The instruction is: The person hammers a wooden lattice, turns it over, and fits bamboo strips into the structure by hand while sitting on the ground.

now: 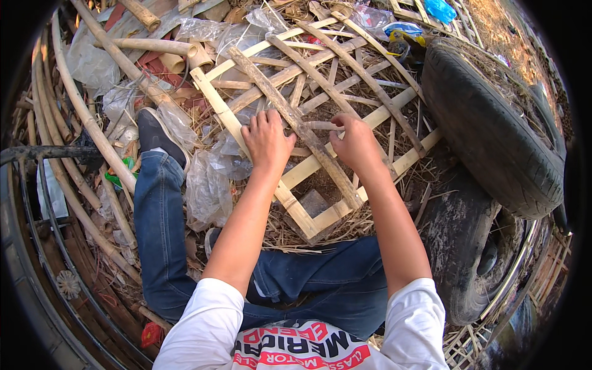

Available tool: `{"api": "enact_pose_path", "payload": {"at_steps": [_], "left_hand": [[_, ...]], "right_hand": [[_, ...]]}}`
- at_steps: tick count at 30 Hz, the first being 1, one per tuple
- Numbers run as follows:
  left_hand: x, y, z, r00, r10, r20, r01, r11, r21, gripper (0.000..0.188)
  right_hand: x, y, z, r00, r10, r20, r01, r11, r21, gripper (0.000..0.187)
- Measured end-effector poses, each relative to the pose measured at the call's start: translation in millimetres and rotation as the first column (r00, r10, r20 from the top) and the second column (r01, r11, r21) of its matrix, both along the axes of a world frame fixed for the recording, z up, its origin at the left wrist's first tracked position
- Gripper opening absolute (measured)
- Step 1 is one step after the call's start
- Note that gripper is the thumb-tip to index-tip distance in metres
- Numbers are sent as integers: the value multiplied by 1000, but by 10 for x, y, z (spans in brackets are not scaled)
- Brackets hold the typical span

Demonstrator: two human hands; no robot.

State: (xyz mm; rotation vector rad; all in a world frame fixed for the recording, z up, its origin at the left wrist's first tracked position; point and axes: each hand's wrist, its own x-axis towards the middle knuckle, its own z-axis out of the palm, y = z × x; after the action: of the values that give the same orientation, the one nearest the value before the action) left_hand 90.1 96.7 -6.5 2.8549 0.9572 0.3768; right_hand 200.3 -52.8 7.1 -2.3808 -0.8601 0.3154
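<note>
A bamboo lattice frame (320, 92) is spread on the straw-littered ground before the knees, beside a car tyre (493, 129) — judged light, stiff, splintery, best gripped at its pale outer slats. A grey diagonal slat (296, 123) crosses it. The left hand (266, 140) is laid on the frame, fingers curled; the right hand (356, 143) is pinched on a thin bamboo strip (320, 125).

A tyre (493, 129) crowds the right; the lattice (320, 80) gaps seem passable.
</note>
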Motion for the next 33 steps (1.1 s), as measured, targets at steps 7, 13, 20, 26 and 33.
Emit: {"api": "enact_pose_path", "payload": {"at_steps": [7,13,20,26,33], "left_hand": [[36,116,-71,1000,2,-7,-3,989,-150,55],[29,171,-111,997,-75,25,75,997,-30,52],[31,259,-167,990,-124,61,128,990,-64,40],[56,294,-182,986,-154,57,159,983,-91,38],[58,267,-104,984,-177,8,177,982,-58,42]], "right_hand": [[134,238,-177,977,164,138,-144,978,-148,29],[187,307,-365,956,233,179,-178,945,-275,24],[115,233,-397,954,189,230,-161,978,-135,21],[84,218,-410,952,162,259,-136,984,-115,21],[22,210,-439,938,103,330,-112,994,8,14]]}}
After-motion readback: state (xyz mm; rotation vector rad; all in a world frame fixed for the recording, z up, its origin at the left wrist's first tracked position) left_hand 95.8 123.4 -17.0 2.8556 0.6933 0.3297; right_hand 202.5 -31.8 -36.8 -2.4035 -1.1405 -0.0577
